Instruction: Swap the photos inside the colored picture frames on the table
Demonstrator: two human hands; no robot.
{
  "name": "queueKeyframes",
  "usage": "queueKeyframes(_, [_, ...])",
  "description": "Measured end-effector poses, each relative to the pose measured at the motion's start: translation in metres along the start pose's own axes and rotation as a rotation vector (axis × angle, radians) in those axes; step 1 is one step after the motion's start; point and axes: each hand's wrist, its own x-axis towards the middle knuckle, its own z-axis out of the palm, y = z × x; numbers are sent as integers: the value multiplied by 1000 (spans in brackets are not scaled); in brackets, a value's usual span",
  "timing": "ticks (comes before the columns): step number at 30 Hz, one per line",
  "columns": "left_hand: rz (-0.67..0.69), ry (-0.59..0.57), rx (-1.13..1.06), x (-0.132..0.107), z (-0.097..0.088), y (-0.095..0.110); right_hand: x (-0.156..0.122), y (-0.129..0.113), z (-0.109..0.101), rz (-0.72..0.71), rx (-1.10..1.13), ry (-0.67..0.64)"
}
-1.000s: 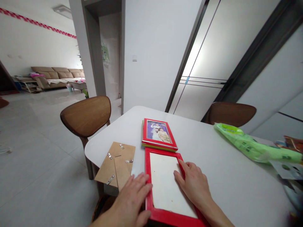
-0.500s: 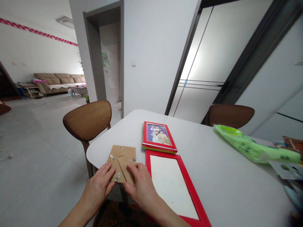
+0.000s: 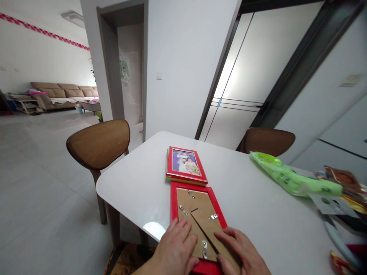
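Observation:
A brown backing board (image 3: 197,214) with metal clips and a slanted slit lies over the red picture frame (image 3: 173,202), within its border as far as I can see. My left hand (image 3: 176,244) grips the board's near left edge, fingers on top and thumb at the near edge. On the near right side my right hand (image 3: 242,248) holds the same board, its thumb by the slit's lower end. Just beyond, a stack of picture frames (image 3: 187,178) bears a photo in a red border on top. My hands and the board cover the frame's near part.
All this rests on a white table (image 3: 243,198) with a rounded left corner. To the right lie a green plastic bag (image 3: 292,177) and assorted packets (image 3: 342,179). Brown chairs stand at the left (image 3: 100,145) and far side (image 3: 268,141).
Both hands have carried the backing board rightward from the table's left edge onto the red frame, covering its white surface. The view has shifted slightly right.

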Motion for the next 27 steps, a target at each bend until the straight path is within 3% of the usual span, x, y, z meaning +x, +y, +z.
queueKeyframes(6, [-40,-61,-17,-1,-4,-4,-3,5,13,-100,-87,82])
queueKeyframes(11, [-65,-128,-76,-7,-10,-4,-2,0,6,-73,-72,-1])
queueKeyframes(18, [-80,-110,-69,-12,-4,-11,41,5,4,84,-152,-38])
queueKeyframes(27, [-68,-106,-60,-14,-7,-13,48,1,3,5,-152,-137])
